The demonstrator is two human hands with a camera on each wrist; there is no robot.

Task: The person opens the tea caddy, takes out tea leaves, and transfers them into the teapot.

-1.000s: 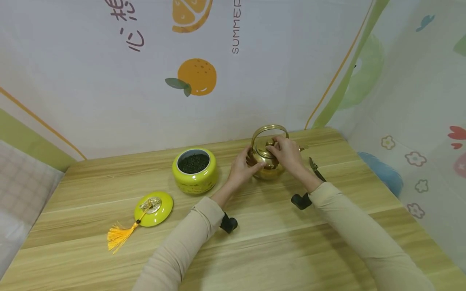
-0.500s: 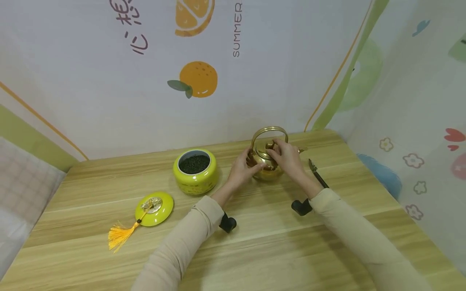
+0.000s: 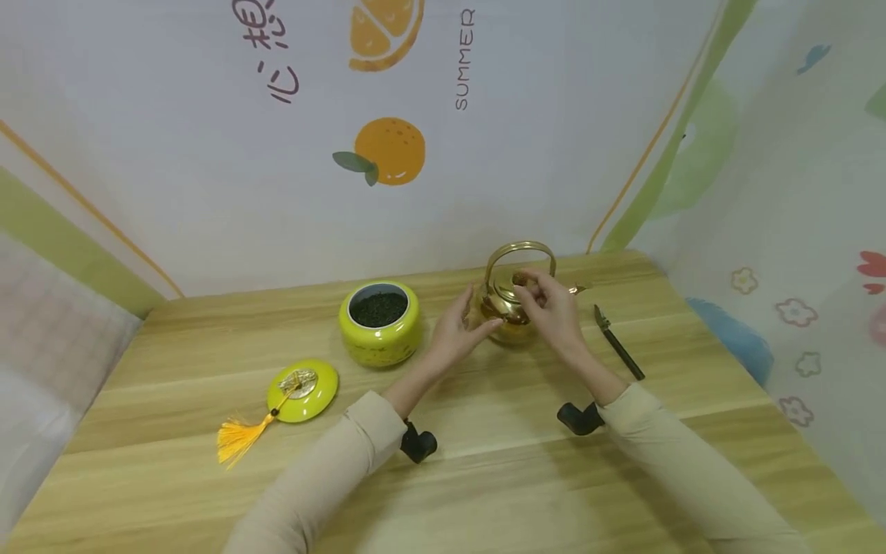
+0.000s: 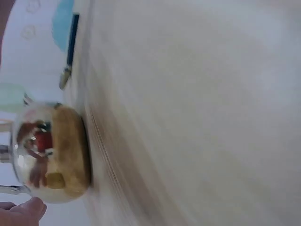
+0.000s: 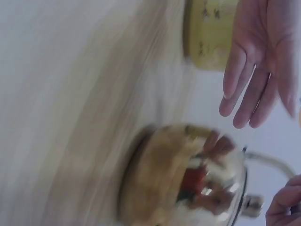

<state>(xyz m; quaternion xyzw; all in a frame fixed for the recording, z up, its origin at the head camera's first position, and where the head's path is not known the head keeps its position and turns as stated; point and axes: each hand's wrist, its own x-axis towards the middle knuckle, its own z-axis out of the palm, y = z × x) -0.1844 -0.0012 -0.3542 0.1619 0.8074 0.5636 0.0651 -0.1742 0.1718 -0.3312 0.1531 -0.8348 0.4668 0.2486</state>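
Observation:
A brass kettle (image 3: 511,332) with an arched handle (image 3: 521,245) stands at the back of the table, its lid (image 3: 503,288) on top. My left hand (image 3: 453,340) is beside the kettle's left side, fingers extended and thumb spread; the right wrist view shows a gap between these fingers and the brass. My right hand (image 3: 557,317) hovers at the lid, its loosely bent fingers just off the knob (image 5: 254,205). To the left of my left hand stands a glossy yellow jar (image 3: 382,350), uncovered, with dark dry tea leaves (image 3: 378,309) inside.
The jar's yellow lid (image 3: 321,391) with an orange tassel (image 3: 242,440) lies at the front left of the jar. A slim dark-handled tool (image 3: 623,351) lies right of the kettle. A printed white cloth (image 3: 277,200) hangs behind the wooden table (image 3: 498,477).
My left hand has drawn back leftward from the kettle's side. My right fingers have loosened off the lid's knob. The kettle, jar and yellow lid stay in place while the head view shifts slightly.

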